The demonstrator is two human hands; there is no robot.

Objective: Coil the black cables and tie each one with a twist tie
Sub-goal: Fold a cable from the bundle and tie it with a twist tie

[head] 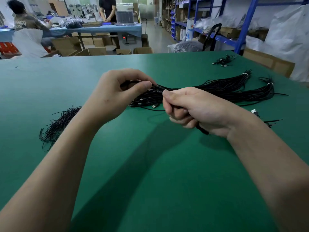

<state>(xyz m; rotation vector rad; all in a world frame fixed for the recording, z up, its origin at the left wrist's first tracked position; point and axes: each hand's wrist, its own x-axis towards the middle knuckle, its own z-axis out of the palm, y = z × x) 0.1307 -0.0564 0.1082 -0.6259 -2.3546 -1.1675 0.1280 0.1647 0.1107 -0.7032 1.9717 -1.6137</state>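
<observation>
Green table (150,164); blue shelving (248,22) at right; cardboard boxes (97,51) on floor beyond.

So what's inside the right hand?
A black cable pokes out below the right hand, whose curled fingers grip it; how much is coiled inside is covered.

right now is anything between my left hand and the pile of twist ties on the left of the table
Nothing visible does. The twist ties lie on the green table below-left of the left hand, beside its forearm. That hand is busy though, pinching the black cables.
</observation>
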